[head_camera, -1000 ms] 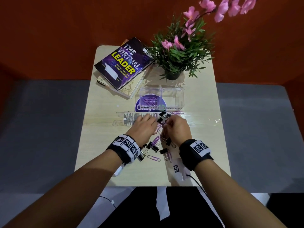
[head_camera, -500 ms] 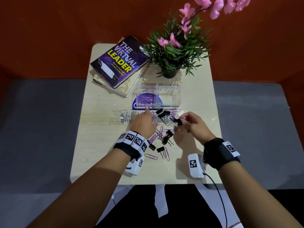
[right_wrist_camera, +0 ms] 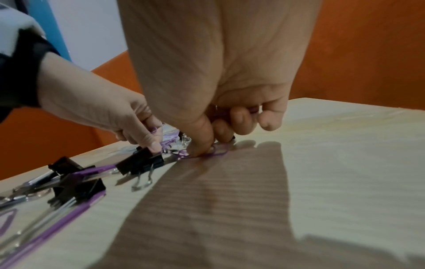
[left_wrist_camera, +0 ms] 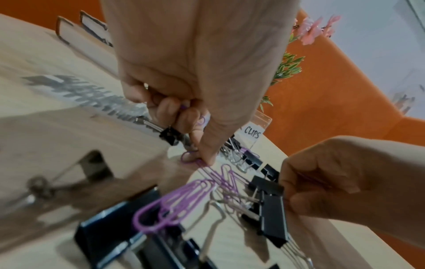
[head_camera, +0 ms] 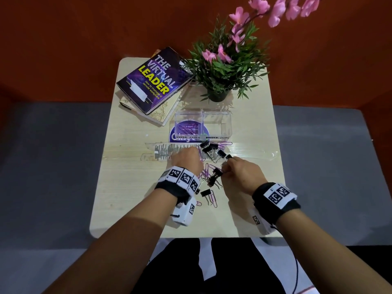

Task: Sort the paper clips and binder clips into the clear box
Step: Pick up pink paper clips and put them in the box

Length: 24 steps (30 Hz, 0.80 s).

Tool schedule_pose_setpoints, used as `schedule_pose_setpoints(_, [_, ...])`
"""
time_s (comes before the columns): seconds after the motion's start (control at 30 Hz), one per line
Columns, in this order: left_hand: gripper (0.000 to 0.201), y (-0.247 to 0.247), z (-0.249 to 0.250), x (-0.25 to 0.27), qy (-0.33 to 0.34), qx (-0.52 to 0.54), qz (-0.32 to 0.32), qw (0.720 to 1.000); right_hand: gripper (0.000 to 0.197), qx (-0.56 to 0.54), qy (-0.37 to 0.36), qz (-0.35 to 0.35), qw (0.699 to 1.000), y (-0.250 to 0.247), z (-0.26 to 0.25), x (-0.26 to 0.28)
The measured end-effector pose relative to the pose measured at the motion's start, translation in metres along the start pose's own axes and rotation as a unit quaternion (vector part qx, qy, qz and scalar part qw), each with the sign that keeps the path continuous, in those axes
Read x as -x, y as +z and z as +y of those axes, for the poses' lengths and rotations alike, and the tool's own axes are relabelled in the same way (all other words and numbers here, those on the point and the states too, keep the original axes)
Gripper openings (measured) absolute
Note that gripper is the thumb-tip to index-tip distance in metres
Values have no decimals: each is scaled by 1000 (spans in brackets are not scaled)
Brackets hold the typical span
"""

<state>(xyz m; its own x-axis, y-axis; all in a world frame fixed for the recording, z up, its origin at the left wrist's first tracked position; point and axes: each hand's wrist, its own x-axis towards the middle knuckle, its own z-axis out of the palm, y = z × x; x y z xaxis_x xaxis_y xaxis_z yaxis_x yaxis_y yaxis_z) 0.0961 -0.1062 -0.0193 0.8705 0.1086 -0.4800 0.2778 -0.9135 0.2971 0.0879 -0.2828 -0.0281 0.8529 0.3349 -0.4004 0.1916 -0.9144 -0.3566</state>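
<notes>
The clear box (head_camera: 220, 124) stands mid-table with two compartments; the left one holds purple paper clips (head_camera: 187, 130), and the right one looks empty. Below it lies a mixed pile of black binder clips (head_camera: 214, 177) and purple paper clips (left_wrist_camera: 184, 200). My left hand (head_camera: 196, 154) is at the pile's left, fingers curled round purple paper clips, thumb tip pressing one (left_wrist_camera: 190, 159) on the table. My right hand (head_camera: 228, 164) is at the pile's right, also gripping purple paper clips (right_wrist_camera: 222, 114) in curled fingers while its thumb presses another clip (right_wrist_camera: 216, 153) down.
Two stacked books (head_camera: 152, 81) lie at the back left and a potted plant (head_camera: 224, 75) with pink flowers stands behind the box. A clear plastic strip (head_camera: 163, 152) lies across the wooden table (head_camera: 127, 187) under my left hand. More binder clips (head_camera: 206, 194) lie nearer me.
My right hand swung out to the right from beside the left one, then came back down onto the pile's right edge. The left hand has stayed at the pile's left.
</notes>
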Motion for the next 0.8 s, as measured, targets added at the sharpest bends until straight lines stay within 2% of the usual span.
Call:
schedule_pose_setpoints(0.1, [18,-5,-6,1,20,33,-29,999,9,23,11,-3,1000,-4,6,4])
schedule_pose_setpoints(0.2, [19,-25,-14,-2,42,120,-52,990,5,-49,21,24,998,-27,-2,3])
schedule_pose_setpoints(0.3, [23,-59,-11,-16,59,129,22,990,7,-96,-14,70,993,-57,-34,-18])
schedule_pose_setpoints(0.4, [19,-81,-4,-33,53,125,81,987,10,-92,-50,96,990,-76,-74,-51])
schedule_pose_setpoints(0.47, [18,-86,-4,-38,53,110,88,989,7,-62,-68,92,991,-79,-95,-70])
schedule_pose_setpoints(0.53, [29,-85,-9,-36,71,97,100,988,16,-31,-84,60,994,-79,-106,-79])
schedule_pose_setpoints(0.6, [36,-80,-17,-26,102,95,139,980,28,-36,-104,50,993,-78,-103,-79])
schedule_pose_setpoints(0.67, [28,-67,-24,-11,125,91,164,974,35,-74,-97,92,988,-75,-85,-70])
schedule_pose_setpoints(0.73, [24,-47,-29,2,158,87,137,974,29,-102,-63,138,983,-64,-56,-53])
schedule_pose_setpoints(0.8, [29,-26,-29,8,215,43,83,972,23,-87,-36,148,984,-49,-27,-34])
